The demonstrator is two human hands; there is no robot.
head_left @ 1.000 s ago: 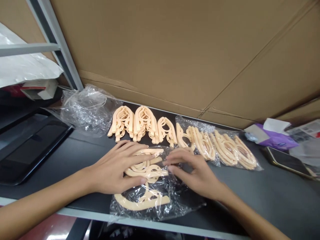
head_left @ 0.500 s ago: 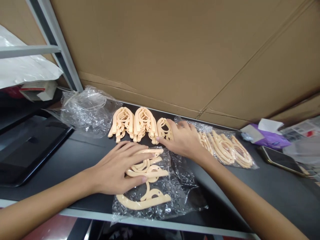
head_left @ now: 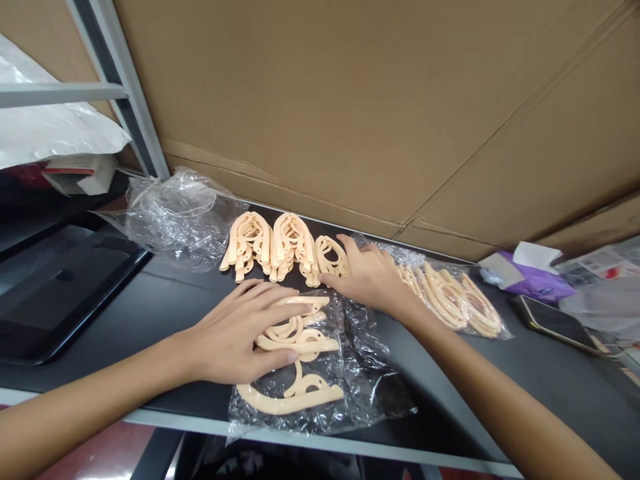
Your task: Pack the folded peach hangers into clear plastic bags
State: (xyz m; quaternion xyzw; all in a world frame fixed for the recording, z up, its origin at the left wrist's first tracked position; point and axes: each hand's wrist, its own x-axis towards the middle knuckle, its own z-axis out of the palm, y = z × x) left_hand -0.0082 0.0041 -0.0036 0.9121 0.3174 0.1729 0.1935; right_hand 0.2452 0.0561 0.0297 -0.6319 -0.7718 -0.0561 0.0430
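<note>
My left hand (head_left: 235, 333) lies flat with its fingers spread over beige folding hangers (head_left: 300, 341) on a crinkled clear plastic bag (head_left: 360, 373) at the table's front edge. One more curved hanger (head_left: 295, 400) lies below that hand. My right hand (head_left: 373, 277) reaches across to a folded hanger (head_left: 330, 253), its thumb at the lower end and index finger at the upper right side. The other right fingers are partly hidden. Left of it, two stacks of folded hangers (head_left: 250, 240) stand side by side along the back.
Bagged hangers (head_left: 450, 297) lie right of my right hand. Further right are a purple tissue pack (head_left: 537, 280) and a phone (head_left: 557, 323). A loose clear bag (head_left: 180, 220) and a dark tablet-like panel (head_left: 65, 287) lie left. Cardboard (head_left: 375, 113) walls the back beside a metal frame (head_left: 133, 100).
The view has shifted slightly. My right index finger stands a little further from the folded hanger. My left hand keeps its place on the hangers.
</note>
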